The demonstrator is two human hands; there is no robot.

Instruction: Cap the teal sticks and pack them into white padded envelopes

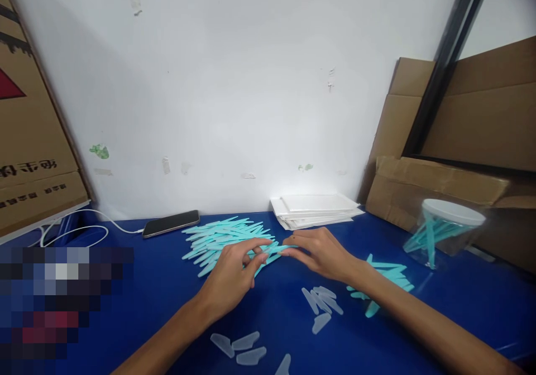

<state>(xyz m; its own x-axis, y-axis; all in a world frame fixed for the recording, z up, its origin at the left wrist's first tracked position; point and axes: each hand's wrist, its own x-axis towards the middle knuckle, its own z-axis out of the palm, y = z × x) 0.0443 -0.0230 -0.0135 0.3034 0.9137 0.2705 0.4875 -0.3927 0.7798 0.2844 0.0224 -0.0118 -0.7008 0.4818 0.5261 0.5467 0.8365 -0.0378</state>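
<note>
My left hand (pixel 238 269) and my right hand (pixel 320 252) meet near the middle of the blue table, fingertips pinched on a slim turquoise piece (pixel 281 248) stretching between them. A small clear part may be at my left fingertips; it is too small to make out. Behind my left hand lies a large pile of turquoise sticks (pixel 221 238). Under and beyond my right forearm is a smaller turquoise pile (pixel 391 274). Several translucent caps (pixel 321 302) lie below my right hand, and more translucent caps (pixel 251 356) lie nearer the front edge.
A stack of white sheets (pixel 316 208) sits against the wall. To the left are a phone (pixel 171 224) with a white cable and a cardboard box (pixel 37 140). At right, a clear tub (pixel 448 230) with a white lid holds turquoise sticks, beside cardboard (pixel 435 179).
</note>
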